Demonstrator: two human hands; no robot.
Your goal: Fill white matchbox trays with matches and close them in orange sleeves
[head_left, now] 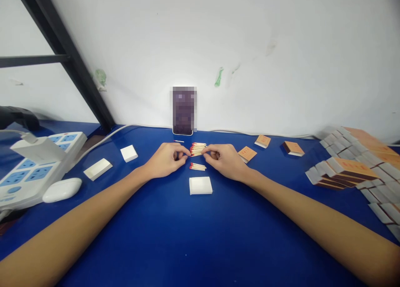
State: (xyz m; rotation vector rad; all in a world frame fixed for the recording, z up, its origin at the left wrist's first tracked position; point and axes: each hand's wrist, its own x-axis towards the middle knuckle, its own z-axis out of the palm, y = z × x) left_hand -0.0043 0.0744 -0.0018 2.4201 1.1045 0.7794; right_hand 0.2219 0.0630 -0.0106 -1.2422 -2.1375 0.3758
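My left hand and my right hand meet over the middle of the blue table, fingers pinched together on a small bundle of red-tipped matches held between them. A second little heap of matches lies on the cloth just below the hands. A white matchbox tray sits right in front of that heap, nearer to me.
Stacks of matchboxes pile up at the right. Loose orange boxes lie behind the hands. White trays, a power strip and an earbud case occupy the left. A phone leans on the wall.
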